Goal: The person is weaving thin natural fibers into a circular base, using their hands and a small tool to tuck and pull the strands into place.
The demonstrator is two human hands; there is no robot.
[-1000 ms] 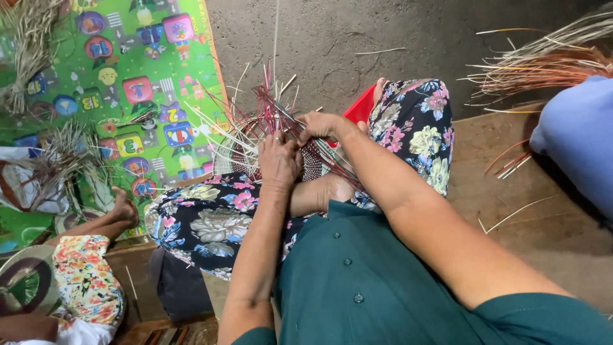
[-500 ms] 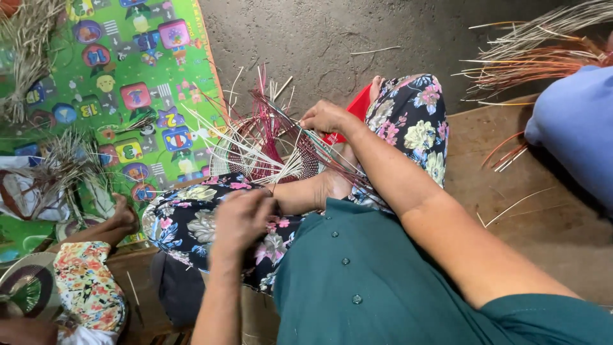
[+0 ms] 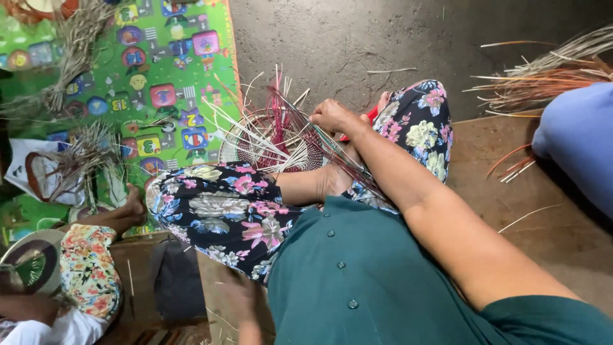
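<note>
1. The right hand (image 3: 331,116) is up at the rim of a round woven basket piece (image 3: 255,150). Its fingers are pinched shut on some of the thin strips (image 3: 332,148) there.
2. The basket piece sits on the floor just past the person's knees, at the edge of the green play mat (image 3: 172,76). Its bottom is woven in a red and pale pattern.
3. Lots of loose strips stick up and out of it — some pale, some dark red (image 3: 281,105).
4. The left hand (image 3: 246,300) is low down by the person's left side, under the left knee. Only a bit of it shows, so I cannot tell if it is open or closed.
5. The two hands are far apart — one at the basket, one down by the body.
6. The person wears a green shirt with buttons (image 3: 357,275) and flowery dark pants (image 3: 220,211). One bare foot (image 3: 332,182) is tucked in just beside the basket piece.
7. A red thing (image 3: 370,114) peeks out just behind the right hand.
8. On the left, another person's bare foot (image 3: 131,207) rests at the edge of the mat, with a flowery pant leg (image 3: 86,268).
9. Bunches of dry strips (image 3: 80,32) lie on the mat. More strips (image 3: 543,70) lie at the top right, near a blue cloth (image 3: 578,140).
</note>
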